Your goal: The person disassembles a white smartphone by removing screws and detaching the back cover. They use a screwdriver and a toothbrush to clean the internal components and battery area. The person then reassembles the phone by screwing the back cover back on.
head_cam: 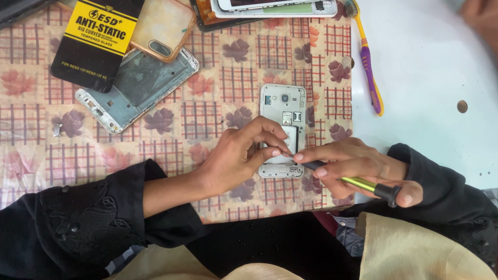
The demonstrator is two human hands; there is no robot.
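Opened white phone, back cover off, flat on patterned cloth near its right edge. Left hand pinching at lower end; right hand clamped on yellow-handled screwdriver. Bare white tabletop rightward; toothbrush, grey phone frame well apart.

Two hands, one screwdriver, one toothbrush, one opened phone.
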